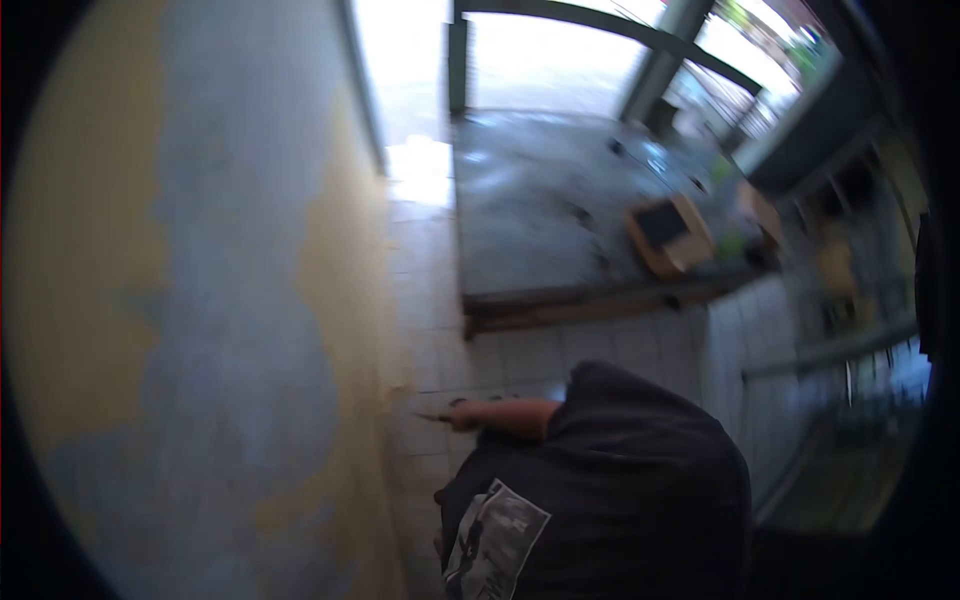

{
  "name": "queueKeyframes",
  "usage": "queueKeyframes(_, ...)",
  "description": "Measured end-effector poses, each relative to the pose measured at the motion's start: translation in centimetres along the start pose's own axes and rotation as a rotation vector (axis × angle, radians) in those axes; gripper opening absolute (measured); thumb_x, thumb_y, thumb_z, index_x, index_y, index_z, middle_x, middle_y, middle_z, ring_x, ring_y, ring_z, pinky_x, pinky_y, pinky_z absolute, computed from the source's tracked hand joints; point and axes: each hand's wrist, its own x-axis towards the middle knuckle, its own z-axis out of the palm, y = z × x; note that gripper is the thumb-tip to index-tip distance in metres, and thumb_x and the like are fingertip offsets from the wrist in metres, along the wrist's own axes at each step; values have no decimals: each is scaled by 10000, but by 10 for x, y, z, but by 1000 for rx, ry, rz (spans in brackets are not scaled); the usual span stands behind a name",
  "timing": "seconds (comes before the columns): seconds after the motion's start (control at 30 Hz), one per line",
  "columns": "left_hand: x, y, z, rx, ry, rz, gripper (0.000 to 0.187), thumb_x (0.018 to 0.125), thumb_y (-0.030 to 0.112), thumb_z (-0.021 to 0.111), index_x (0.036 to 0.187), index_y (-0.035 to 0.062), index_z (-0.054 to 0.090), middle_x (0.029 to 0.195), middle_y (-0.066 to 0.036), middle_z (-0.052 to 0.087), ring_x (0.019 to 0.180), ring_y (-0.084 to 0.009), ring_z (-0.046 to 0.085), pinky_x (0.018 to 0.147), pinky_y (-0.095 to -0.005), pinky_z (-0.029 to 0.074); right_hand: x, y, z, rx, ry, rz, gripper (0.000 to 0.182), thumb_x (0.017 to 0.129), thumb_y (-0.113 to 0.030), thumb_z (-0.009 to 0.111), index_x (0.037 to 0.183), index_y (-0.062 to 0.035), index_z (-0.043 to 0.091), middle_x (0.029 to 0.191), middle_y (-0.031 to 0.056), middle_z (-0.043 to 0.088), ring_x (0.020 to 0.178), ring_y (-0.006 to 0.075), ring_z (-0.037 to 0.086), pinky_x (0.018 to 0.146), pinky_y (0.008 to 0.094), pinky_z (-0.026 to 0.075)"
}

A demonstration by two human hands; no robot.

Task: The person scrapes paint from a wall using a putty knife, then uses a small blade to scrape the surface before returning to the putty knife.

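My right hand reaches out from the dark sleeve, fingers closed around a thin, narrow tool. The tool's tip points left at the wall, close to its edge, and blur hides its exact kind. Yellow paint covers parts of this wall, with a large bare grey-blue patch between them. My dark shirt, with a printed picture on its front, fills the lower middle. My left hand is out of sight.
Beyond my arm stands a large grey-topped table. An open cardboard box and some clutter sit on its right side. Light tiles cover the floor. A metal rail and shelves are at right; bright window openings are at the top.
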Motion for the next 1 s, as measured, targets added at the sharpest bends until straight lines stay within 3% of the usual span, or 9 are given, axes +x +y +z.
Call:
queueKeyframes(0.07,-3,25,-1,66,-17,-31,353,949,193,511,1245,3,544,990,-148,683,809,-243,688,584,-339,538,19,86,15,231,-117,45,395,802,-276,605,1122,-63,697,1126,191,683,1041,328,658,841,431,523)
queueKeyframes(0.13,-5,50,-3,103,-8,-49,364,952,193,503,1264,8,533,1001,-148,681,817,-241,686,593,-336,535,-80,88,-61,218,5,316,414,811,-288,600,1144,-61,692,1159,189,675,1068,331,653,866,419,521)
queueKeyframes(0.27,-8,90,7,125,17,-15,388,957,193,488,1302,17,509,1021,-149,676,834,-236,681,610,-329,529,-89,217,2,317,105,555,419,834,-303,590,1151,-47,688,1161,192,673,1034,336,664,871,423,523)
queueKeyframes(0.33,-10,113,18,119,40,38,401,959,193,481,1321,21,498,1031,-149,673,842,-234,679,619,-326,526,-106,270,40,680,156,737,412,847,-272,588,1161,-18,667,1128,204,676,1050,365,649,885,443,512)
queueKeyframes(0.5,-28,164,66,74,65,131,433,965,193,463,1368,32,468,1056,-150,667,862,-228,673,641,-318,519,-107,364,101,2008,492,849,245,949,-236,490,790,-73,580,686,89,588,490,205,511,445,373,466)
queueKeyframes(0.6,-37,161,106,105,16,129,447,969,197,456,1387,39,455,1082,-150,660,884,-225,669,644,-308,510,-152,384,61,2412,670,854,354,968,-383,530,732,-128,468,628,24,496,419,130,445,366,235,426)
queueKeyframes(0.7,-45,144,141,233,-112,-33,446,971,202,452,1388,44,453,1072,-148,664,869,-221,670,642,-302,498,-197,436,26,2469,530,403,324,981,-377,510,782,-123,494,642,15,517,457,119,475,398,215,447)
queueKeyframes(0.77,-59,127,163,195,-2,-21,449,970,207,449,1392,56,451,1080,-141,665,884,-226,672,654,-309,501,-240,453,-5,2348,473,354,320,990,-375,493,788,-128,495,641,13,516,475,114,486,406,210,450)
queueKeyframes(1.0,-170,53,335,39,134,21,418,972,203,446,1356,45,496,1052,-132,674,873,-241,674,668,-331,513,-283,563,45,1825,241,656,285,1018,-285,410,790,-136,495,651,23,523,482,118,493,433,280,452)
